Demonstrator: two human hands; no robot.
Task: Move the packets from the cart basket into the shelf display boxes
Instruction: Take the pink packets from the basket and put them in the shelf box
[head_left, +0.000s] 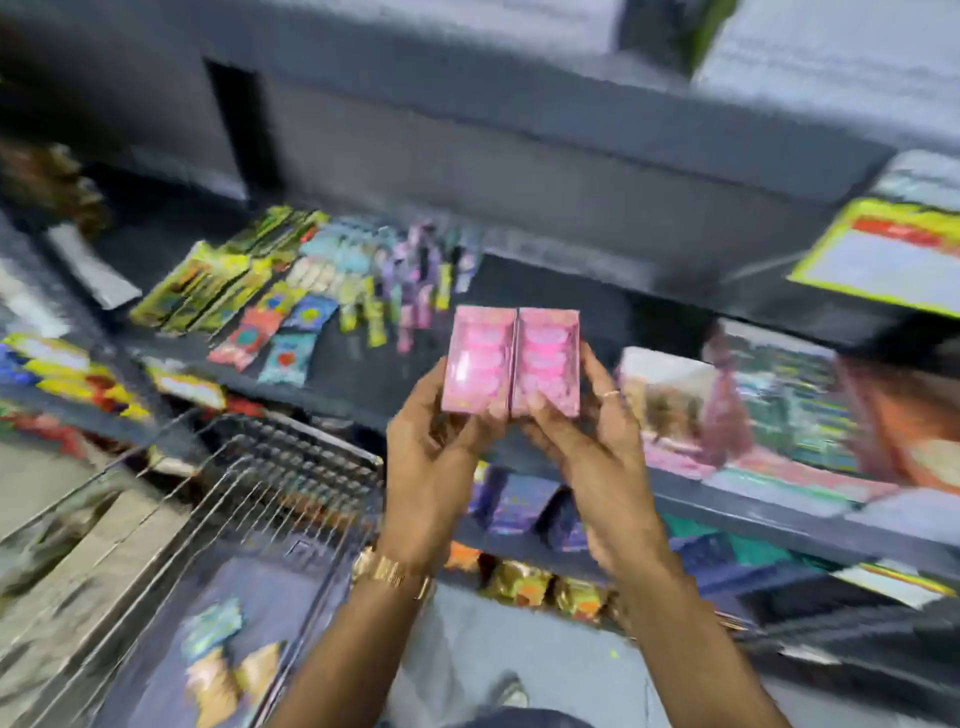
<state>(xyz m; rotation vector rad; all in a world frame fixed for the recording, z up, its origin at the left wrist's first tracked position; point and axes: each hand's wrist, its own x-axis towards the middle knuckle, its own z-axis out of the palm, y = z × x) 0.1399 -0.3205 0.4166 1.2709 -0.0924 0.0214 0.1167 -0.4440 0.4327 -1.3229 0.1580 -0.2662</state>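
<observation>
Holding pink boxes (511, 361) | fingers (597, 374) of both hands clamped, seemingly | above shelf (363, 374)

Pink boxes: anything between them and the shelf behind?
Nothing visible. Both hands, left and right, hold the pink boxes in front of a bare stretch of dark shelf; the packets on the shelf lie off to the left.

Person's two forearms, both bare, no sleeves in view. Left hand (434, 462): gold-coloured metal watch (392, 571) w/ link bracelet at wrist. Right hand (597, 467): thin gold-coloured ring (611, 394) on one finger; wrist bare. Img blurred, so watch face and link detail not legible.
</observation>
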